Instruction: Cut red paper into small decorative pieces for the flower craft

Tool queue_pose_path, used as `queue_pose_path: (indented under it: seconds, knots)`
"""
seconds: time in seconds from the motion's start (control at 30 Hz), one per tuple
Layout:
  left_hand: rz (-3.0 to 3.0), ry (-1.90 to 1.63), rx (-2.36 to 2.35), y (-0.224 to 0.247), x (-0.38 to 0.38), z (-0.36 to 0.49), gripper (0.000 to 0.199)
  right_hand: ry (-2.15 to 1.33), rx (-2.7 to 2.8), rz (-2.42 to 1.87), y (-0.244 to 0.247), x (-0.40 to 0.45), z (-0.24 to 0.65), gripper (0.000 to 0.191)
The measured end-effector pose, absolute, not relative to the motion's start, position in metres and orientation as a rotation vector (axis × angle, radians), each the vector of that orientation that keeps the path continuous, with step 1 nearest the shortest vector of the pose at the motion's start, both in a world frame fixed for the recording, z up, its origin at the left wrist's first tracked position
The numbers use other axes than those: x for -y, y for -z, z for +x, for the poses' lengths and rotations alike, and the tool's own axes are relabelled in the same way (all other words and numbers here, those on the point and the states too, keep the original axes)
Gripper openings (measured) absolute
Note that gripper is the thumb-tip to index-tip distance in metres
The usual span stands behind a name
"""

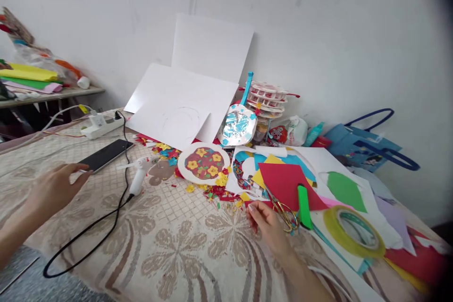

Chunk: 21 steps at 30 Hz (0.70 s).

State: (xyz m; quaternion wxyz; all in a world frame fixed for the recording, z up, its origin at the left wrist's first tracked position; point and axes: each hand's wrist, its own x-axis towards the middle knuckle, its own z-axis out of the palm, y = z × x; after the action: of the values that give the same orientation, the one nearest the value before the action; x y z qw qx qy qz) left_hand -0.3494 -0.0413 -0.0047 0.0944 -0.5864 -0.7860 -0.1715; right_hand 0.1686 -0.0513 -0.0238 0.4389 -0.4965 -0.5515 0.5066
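My left hand (62, 188) is at the near end of a black phone or tablet (106, 155), thumb and forefinger closed about its corner. My right hand (267, 226) hovers low over the cloth beside colored paper scraps (226, 193). Its fingers are curled in and the thumb is pressed near them; whatever they hold is too small to make out. Gold-handled scissors (283, 211) lie just past that hand, partly on red paper (290, 184). A white hot glue gun (138, 181) with a black cord rests between my hands. Behind it is a round paper piece with yellow flowers (204, 164).
A green utility knife (303, 205) and a roll of yellow tape (354, 231) are on the right, near a blue bag (368, 144). White boards (184, 99) lean on the wall. A power strip (102, 126) is at the left. A foil-covered disc (239, 125) stands behind.
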Motion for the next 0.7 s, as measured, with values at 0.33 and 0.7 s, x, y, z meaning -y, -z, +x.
queue_pose_path:
  seconds: [0.33,0.7]
  knots:
    - [-1.742,0.155,2.525,-0.019,-0.027,-0.331,0.074,-1.260,1.292,-1.261,0.033,0.042,0.176,0.034]
    - [-1.665,0.434,2.590,-0.011,-0.045,-0.331,0.076,-1.143,1.366,-1.328,0.029,0.035,0.186,0.034]
